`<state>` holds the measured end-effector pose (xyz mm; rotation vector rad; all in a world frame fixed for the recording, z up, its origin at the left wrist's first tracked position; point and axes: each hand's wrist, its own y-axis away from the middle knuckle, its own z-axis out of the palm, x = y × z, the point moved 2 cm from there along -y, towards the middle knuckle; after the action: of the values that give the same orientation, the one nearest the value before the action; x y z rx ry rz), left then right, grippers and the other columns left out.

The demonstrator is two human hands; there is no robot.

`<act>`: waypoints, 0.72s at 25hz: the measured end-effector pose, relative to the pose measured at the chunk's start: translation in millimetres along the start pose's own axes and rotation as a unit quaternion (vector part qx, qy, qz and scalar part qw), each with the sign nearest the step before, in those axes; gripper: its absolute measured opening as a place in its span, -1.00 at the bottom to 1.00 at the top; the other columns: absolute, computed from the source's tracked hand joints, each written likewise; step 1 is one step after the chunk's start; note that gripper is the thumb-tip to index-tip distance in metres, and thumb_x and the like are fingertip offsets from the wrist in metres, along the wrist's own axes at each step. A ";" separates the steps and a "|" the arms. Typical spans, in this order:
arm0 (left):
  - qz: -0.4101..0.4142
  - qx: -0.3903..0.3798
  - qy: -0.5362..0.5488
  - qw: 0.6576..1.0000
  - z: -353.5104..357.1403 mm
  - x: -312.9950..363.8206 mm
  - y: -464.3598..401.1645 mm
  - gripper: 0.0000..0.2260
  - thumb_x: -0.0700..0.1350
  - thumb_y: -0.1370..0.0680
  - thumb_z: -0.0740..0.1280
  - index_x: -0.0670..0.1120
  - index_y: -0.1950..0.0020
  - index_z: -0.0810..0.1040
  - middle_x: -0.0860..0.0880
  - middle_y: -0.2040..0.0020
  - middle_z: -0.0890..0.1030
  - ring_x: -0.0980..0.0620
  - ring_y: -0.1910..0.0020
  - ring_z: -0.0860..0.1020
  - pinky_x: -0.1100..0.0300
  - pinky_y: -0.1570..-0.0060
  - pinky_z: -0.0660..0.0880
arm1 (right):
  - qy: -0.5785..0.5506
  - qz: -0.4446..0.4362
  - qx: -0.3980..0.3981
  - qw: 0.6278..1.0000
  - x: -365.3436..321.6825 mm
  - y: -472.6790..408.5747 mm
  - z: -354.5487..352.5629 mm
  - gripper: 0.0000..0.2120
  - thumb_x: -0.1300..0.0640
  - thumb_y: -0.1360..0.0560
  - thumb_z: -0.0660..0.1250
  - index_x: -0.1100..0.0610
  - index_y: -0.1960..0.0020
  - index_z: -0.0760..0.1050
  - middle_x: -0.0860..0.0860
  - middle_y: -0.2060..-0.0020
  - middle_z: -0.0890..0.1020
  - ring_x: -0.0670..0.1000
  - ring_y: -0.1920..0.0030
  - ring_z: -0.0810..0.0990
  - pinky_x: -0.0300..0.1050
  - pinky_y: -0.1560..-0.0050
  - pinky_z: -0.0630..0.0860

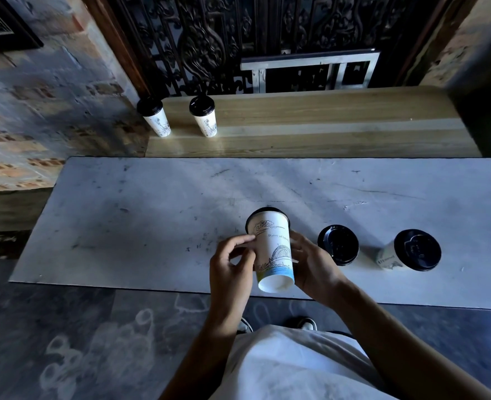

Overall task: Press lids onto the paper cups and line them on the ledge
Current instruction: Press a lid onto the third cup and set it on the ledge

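Both hands [232, 264] [313, 261] grip cup [273, 249] mid-frame, lid end tilted away toward ledge [325, 119] upper-centre, fingers closed on its sides.

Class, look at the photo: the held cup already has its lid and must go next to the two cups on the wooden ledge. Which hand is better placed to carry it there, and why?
Probably the left hand. The two lidded cups stand at the ledge's left end, ahead and to the left of the held cup. The right hand grips its far side and would reach across.

White table [152, 220]: scuffed, marked top. Two lidded cups stand on it at right, one [338, 245] near centre, another [412, 251] further right. Wooden ledge [325, 119] behind: two lidded cups [154, 116] [205, 115] upright at its left end.
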<state>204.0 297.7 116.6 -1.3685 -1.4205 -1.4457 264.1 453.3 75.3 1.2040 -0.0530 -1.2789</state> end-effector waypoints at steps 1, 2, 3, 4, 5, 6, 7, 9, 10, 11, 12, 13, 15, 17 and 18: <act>0.004 0.001 0.001 1.000 -0.3 -0.4 0.9 -0.73 -0.19 -0.42 0.33 0.10 0.01 0.71 -0.04 -0.03 0.74 -0.09 -0.05 0.70 -0.22 -0.01 0.68 | -0.005 0.001 0.000 1.000 -0.8 1.6 1.3 -0.67 0.02 -0.65 0.26 0.24 -0.16 0.65 0.33 -0.03 0.65 0.22 0.12 0.68 0.11 -0.04 0.53; 0.009 0.003 0.002 1.000 -0.6 -0.3 1.4 -0.73 -0.19 -0.41 0.33 0.09 0.01 0.70 -0.06 -0.03 0.73 -0.11 -0.05 0.70 -0.18 0.03 0.69 | -0.011 0.002 -0.003 1.000 -1.2 2.8 2.3 -0.68 0.03 -0.65 0.26 0.25 -0.16 0.64 0.31 -0.03 0.65 0.20 0.13 0.70 0.10 -0.02 0.59; 0.014 0.002 -0.001 1.000 -0.8 0.1 1.4 -0.72 -0.20 -0.40 0.33 0.09 0.01 0.70 -0.06 -0.04 0.72 -0.11 -0.07 0.69 -0.14 0.05 0.70 | -0.018 0.004 -0.005 1.000 -1.6 3.7 3.3 -0.66 0.05 -0.65 0.25 0.27 -0.22 0.61 0.31 -0.06 0.63 0.19 0.13 0.70 0.10 -0.02 0.62; 0.020 0.001 -0.008 1.000 -1.0 0.2 0.8 -0.71 -0.22 -0.40 0.33 0.08 0.01 0.70 -0.05 -0.05 0.71 -0.08 -0.08 0.69 -0.14 0.04 0.70 | -0.027 0.008 -0.003 1.000 -1.2 2.9 3.1 -0.64 0.06 -0.65 0.24 0.29 -0.29 0.57 0.31 -0.09 0.60 0.18 0.13 0.70 0.09 0.00 0.63; 0.030 -0.002 -0.018 0.999 -1.5 0.9 0.4 -0.69 -0.27 -0.39 0.34 0.06 0.01 0.71 -0.02 -0.06 0.70 -0.03 -0.09 0.68 -0.15 0.01 0.69 | -0.033 0.011 -0.003 0.999 -1.3 3.1 3.5 -0.60 0.05 -0.65 0.25 0.30 -0.34 0.54 0.30 -0.09 0.58 0.15 0.15 0.69 0.05 0.05 0.65; 0.044 -0.005 -0.029 0.999 -2.1 1.9 0.1 -0.65 -0.33 -0.39 0.33 0.05 0.01 0.71 0.00 -0.07 0.69 0.02 -0.11 0.67 -0.17 -0.02 0.68 | -0.031 0.014 -0.004 0.999 -1.7 3.3 3.8 -0.58 0.02 -0.65 0.26 0.29 -0.36 0.52 0.27 -0.07 0.59 0.12 0.18 0.68 0.01 0.12 0.67; 0.066 -0.009 -0.038 0.997 -3.2 3.3 0.2 -0.59 -0.42 -0.38 0.32 0.03 -0.01 0.71 0.02 -0.10 0.68 0.06 -0.15 0.65 -0.14 -0.06 0.67 | -0.020 0.013 -0.008 1.000 -2.4 3.9 4.1 -0.58 0.00 -0.65 0.27 0.25 -0.38 0.53 0.25 -0.04 0.61 0.10 0.19 0.69 -0.02 0.18 0.66; 0.118 -0.015 -0.057 0.991 -5.6 6.6 1.1 -0.48 -0.54 -0.35 0.27 -0.01 -0.03 0.73 0.03 -0.15 0.65 0.12 -0.23 0.61 0.05 -0.12 0.64 | 0.005 -0.001 -0.017 1.000 -3.1 4.8 4.6 -0.65 0.06 -0.67 0.24 0.08 -0.42 0.51 0.18 0.04 0.64 0.08 0.22 0.70 -0.01 0.20 0.64; 0.135 -0.018 -0.066 0.989 -6.0 8.6 1.6 -0.45 -0.56 -0.33 0.25 -0.01 -0.03 0.74 0.03 -0.16 0.64 0.14 -0.24 0.59 0.17 -0.10 0.60 | 0.012 -0.006 -0.021 1.000 -3.3 5.4 5.2 -0.68 0.10 -0.68 0.21 0.00 -0.41 0.50 0.15 0.07 0.65 0.08 0.24 0.70 0.00 0.18 0.61; 0.144 -0.020 -0.074 0.987 -6.0 9.4 2.2 -0.43 -0.56 -0.32 0.23 -0.01 -0.02 0.76 0.03 -0.16 0.64 0.17 -0.24 0.58 0.27 -0.08 0.56 | 0.018 -0.009 -0.022 1.000 -2.9 5.7 5.3 -0.68 0.13 -0.68 0.19 -0.03 -0.39 0.50 0.14 0.09 0.66 0.08 0.25 0.70 0.01 0.17 0.57; 0.144 -0.021 -0.081 0.986 -5.8 9.7 2.2 -0.43 -0.56 -0.32 0.22 -0.01 -0.01 0.76 0.05 -0.15 0.64 0.20 -0.24 0.58 0.32 -0.07 0.54 | 0.025 -0.010 -0.021 0.999 -1.8 4.9 5.0 -0.69 0.13 -0.68 0.19 -0.04 -0.38 0.51 0.12 0.12 0.68 0.08 0.25 0.70 0.00 0.16 0.55; 0.138 -0.022 -0.085 0.987 -5.3 9.5 2.0 -0.43 -0.56 -0.32 0.21 -0.01 0.00 0.77 0.07 -0.15 0.64 0.22 -0.23 0.58 0.32 -0.10 0.53 | 0.029 -0.011 -0.020 0.999 -0.5 2.9 4.2 -0.69 0.11 -0.67 0.19 -0.03 -0.37 0.52 0.10 0.17 0.71 0.08 0.24 0.69 0.00 0.15 0.53; 0.124 -0.023 -0.087 0.988 -5.2 7.4 1.7 -0.41 -0.57 -0.32 0.21 0.00 0.01 0.77 0.10 -0.14 0.65 0.22 -0.22 0.59 0.20 -0.20 0.56 | 0.036 -0.020 -0.020 0.999 0.3 1.1 2.4 -0.67 0.11 -0.66 0.20 -0.04 -0.40 0.51 0.08 0.21 0.73 0.10 0.19 0.66 0.00 0.12 0.51; 0.115 -0.021 -0.079 0.990 -5.5 6.1 2.0 -0.40 -0.57 -0.31 0.21 0.03 0.02 0.77 0.11 -0.12 0.66 0.21 -0.21 0.60 0.05 -0.24 0.59 | 0.031 -0.025 -0.021 0.999 1.2 -1.3 -0.3 -0.65 0.12 -0.65 0.19 -0.07 -0.40 0.51 0.13 0.15 0.72 0.14 0.14 0.62 0.01 0.10 0.51; 0.111 -0.018 -0.070 0.991 -5.7 5.6 1.8 -0.40 -0.57 -0.31 0.21 0.04 0.04 0.77 0.11 -0.11 0.67 0.19 -0.20 0.61 -0.01 -0.24 0.59 | 0.028 -0.024 -0.019 0.999 1.2 -0.6 -0.3 -0.64 0.11 -0.66 0.17 -0.09 -0.39 0.52 0.16 0.12 0.70 0.16 0.14 0.59 -0.01 0.12 0.50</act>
<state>203.3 293.1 123.2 -1.6241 -1.2849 -1.2569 264.3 452.8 74.0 1.2136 0.0410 -1.2813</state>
